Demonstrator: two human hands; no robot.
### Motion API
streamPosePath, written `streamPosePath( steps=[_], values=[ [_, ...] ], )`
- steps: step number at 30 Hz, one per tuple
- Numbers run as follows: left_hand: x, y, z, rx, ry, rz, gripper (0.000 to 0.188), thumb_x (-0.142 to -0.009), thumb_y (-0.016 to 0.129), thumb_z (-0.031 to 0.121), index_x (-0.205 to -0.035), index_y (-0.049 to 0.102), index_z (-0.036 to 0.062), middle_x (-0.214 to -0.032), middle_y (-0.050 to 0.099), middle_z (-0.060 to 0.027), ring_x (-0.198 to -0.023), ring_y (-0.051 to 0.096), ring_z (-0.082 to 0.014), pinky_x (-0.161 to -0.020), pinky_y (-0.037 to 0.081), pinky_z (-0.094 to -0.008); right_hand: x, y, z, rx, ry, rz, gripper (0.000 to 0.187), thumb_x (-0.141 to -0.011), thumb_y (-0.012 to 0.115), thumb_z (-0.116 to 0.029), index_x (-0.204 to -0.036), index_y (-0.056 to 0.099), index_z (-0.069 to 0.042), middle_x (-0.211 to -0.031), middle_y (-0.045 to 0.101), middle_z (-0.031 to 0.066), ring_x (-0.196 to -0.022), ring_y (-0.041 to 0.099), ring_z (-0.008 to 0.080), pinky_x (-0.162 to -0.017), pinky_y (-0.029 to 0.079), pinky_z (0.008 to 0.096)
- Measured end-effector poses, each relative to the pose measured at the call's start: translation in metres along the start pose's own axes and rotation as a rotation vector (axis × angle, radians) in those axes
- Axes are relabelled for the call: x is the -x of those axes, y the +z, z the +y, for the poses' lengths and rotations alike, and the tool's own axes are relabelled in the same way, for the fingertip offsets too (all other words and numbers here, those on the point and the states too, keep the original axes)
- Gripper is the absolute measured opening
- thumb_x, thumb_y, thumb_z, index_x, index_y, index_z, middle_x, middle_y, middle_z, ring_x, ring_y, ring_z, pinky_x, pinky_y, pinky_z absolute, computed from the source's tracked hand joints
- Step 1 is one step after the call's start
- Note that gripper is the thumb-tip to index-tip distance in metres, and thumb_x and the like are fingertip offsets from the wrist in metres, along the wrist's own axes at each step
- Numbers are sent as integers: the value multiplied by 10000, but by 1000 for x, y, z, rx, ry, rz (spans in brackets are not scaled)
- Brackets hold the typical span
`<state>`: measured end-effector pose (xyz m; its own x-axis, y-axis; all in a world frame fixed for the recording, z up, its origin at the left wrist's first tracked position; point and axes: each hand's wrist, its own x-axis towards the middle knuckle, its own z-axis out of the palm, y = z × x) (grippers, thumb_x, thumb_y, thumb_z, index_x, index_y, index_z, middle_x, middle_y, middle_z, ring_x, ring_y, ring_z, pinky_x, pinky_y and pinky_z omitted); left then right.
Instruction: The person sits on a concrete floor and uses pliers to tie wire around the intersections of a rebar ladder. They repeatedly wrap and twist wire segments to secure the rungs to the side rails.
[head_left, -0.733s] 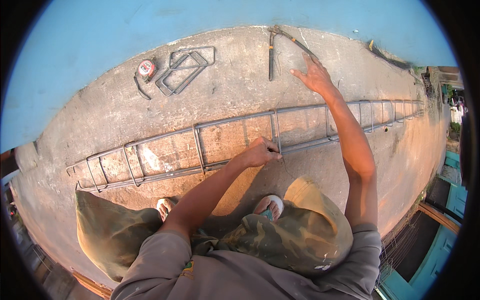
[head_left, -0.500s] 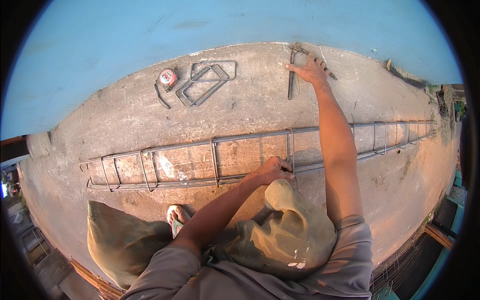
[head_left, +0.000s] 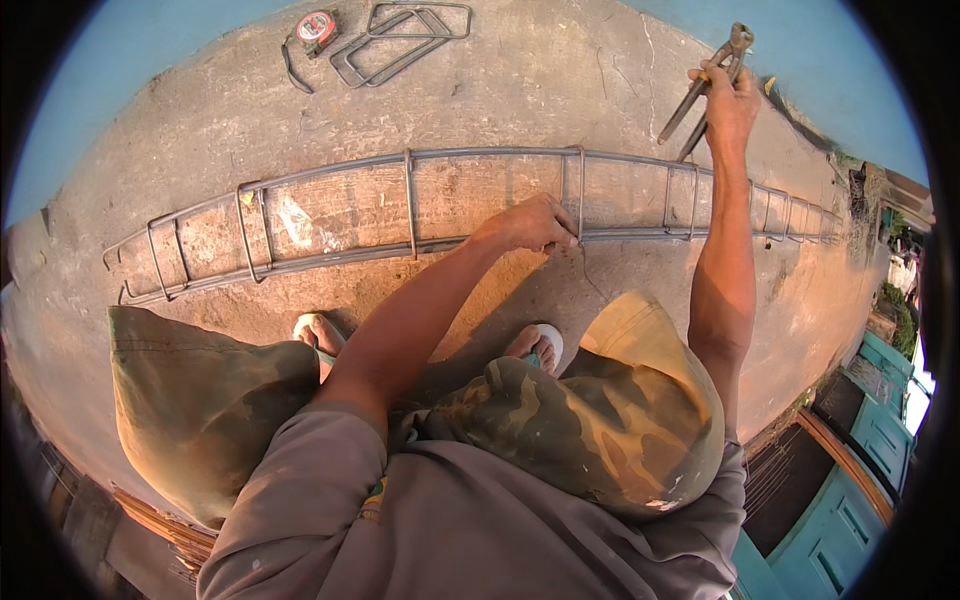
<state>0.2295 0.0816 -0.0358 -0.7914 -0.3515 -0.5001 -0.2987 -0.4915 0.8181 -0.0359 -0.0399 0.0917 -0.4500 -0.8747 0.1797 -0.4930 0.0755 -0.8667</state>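
A long steel rebar cage [head_left: 480,152], long bars joined by rectangular stirrups, lies across the concrete in front of me. At its near bars my left hand [head_left: 535,222] is closed in a pinch beside a stirrup. From those fingertips a thin wire [head_left: 592,272] trails down toward me; the exact grip on it is partly hidden. Beyond the cage, on the right, my right hand [head_left: 733,100] is wrapped round a pair of end-cutting pincers [head_left: 738,42]. The pincers are raised, jaws pointing away and handles slightly spread toward the cage.
A red and white tape measure [head_left: 317,30] and several loose rectangular stirrups [head_left: 395,62] lie at the far left by a blue wall. My sandalled feet [head_left: 540,345] stand close to the cage. Teal panels [head_left: 870,450] show at the lower right.
My right hand has taken hold of the pincers, lifted them off the ground and moved right. The left hand stays at the same stirrup joint. The view has shifted, so the cage appears higher.
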Motion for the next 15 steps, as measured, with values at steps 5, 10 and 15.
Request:
streamPosePath(
  steps=[5,10,15],
  values=[
    [-14,-5,-15,-33,44,-34,259,-805,726,252,-905,749,14,-771,699,-64,-643,622,-147,-544,473,-303,174,-106,-26,-417,436,-224,131,-915,635,-149,-1004,557,-92,-932,670,123,-815,674,238,-793,547,378],
    [-3,-11,3,-189,-9,13,397,-859,687,392,-944,738,8,-831,708,-97,-706,641,-178,-574,498,-322,274,-108,-15,-177,803,-515,245,-890,609,-107,-1135,594,-100,-1013,674,102,-880,681,243,-721,512,357],
    [-19,-3,-2,-237,18,52,423,-899,655,417,-938,734,4,-846,709,-99,-687,626,-193,-560,492,-341,283,-110,15,899,83,-843,506,-792,589,-57,-1295,540,-94,-1076,653,191,-997,621,375,-815,515,452]
  ],
)
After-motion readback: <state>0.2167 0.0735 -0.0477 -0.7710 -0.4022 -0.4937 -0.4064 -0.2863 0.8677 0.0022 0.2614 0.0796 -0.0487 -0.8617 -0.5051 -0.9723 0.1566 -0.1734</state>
